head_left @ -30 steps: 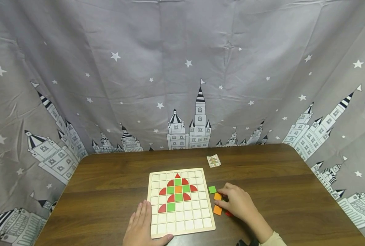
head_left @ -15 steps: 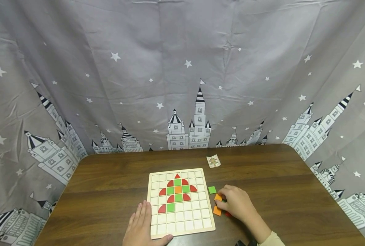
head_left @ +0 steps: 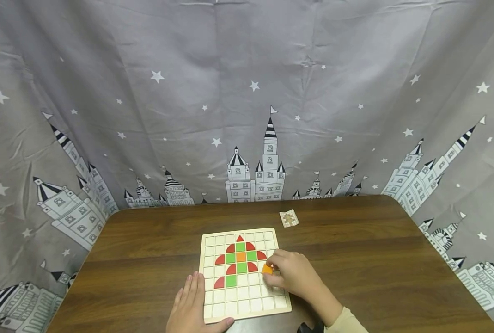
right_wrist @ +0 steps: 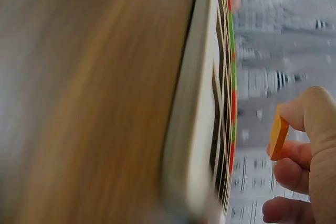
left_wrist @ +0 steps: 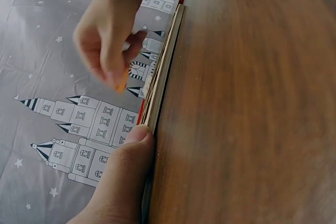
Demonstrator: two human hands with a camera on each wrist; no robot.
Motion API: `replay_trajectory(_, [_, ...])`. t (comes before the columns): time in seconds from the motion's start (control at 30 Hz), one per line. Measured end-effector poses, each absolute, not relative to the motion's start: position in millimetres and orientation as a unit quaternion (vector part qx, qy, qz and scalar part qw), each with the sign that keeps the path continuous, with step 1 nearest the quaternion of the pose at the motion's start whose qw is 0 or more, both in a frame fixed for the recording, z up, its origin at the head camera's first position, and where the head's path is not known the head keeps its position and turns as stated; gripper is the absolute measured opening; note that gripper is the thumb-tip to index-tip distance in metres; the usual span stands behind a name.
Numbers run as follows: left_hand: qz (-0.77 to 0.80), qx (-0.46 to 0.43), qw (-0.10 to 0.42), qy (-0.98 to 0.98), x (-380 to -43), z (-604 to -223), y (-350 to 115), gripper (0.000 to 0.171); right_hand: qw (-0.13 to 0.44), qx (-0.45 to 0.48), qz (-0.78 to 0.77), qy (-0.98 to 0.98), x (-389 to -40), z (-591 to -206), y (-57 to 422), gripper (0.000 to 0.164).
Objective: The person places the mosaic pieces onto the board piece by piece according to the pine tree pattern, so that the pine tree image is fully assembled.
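A square wooden grid board [head_left: 257,293] lies on the table, with red, green and orange pieces set in its upper and middle cells. My left hand [head_left: 192,307] rests along its left edge, fingers straight and thumb at the front rim. Over the right side of the board, my right hand [head_left: 291,274] pinches an orange square tile [head_left: 267,269] between thumb and fingers. In the right wrist view, the orange tile [right_wrist: 278,134] is held above the board's surface, tilted on edge. The right hand and forearm hide the loose pieces beside the board.
A small card [head_left: 289,218] printed with a grid pattern lies behind the board, toward the right. The brown wooden table [head_left: 375,259] reaches back to a grey curtain [head_left: 180,115] with castles and stars.
My right hand has taken an orange tile from the loose pieces right of the board and carried it left over the board. The left hand has stayed in place.
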State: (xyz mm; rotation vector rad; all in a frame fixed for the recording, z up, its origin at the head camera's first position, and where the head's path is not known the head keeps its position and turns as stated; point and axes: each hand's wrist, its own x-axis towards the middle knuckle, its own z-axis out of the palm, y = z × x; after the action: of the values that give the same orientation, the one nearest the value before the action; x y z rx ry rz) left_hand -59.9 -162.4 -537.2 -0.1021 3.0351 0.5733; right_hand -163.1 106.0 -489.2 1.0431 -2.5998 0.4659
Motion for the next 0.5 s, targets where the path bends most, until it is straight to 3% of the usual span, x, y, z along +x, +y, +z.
replay_trajectory(0.13, [0.187,-0.033,0.020,0.982,-59.3,-537.8,-161.8,0.144,0.164,0.407,0.136,-0.888,-160.2,-487.1,82.0,0.019])
replay_trajectory(0.37, [0.172,-0.020,-0.025,0.985,-58.4,-544.5,-163.6,0.143,0.098,0.424,0.108,-0.894,-157.9,-486.4,56.7,0.016])
replay_trajectory(0.5, [0.169,-0.018,-0.030,0.985,-58.7,-545.6,-164.0,0.143,0.091,0.424,0.085,-0.897,-158.6,-490.2,49.7,0.016])
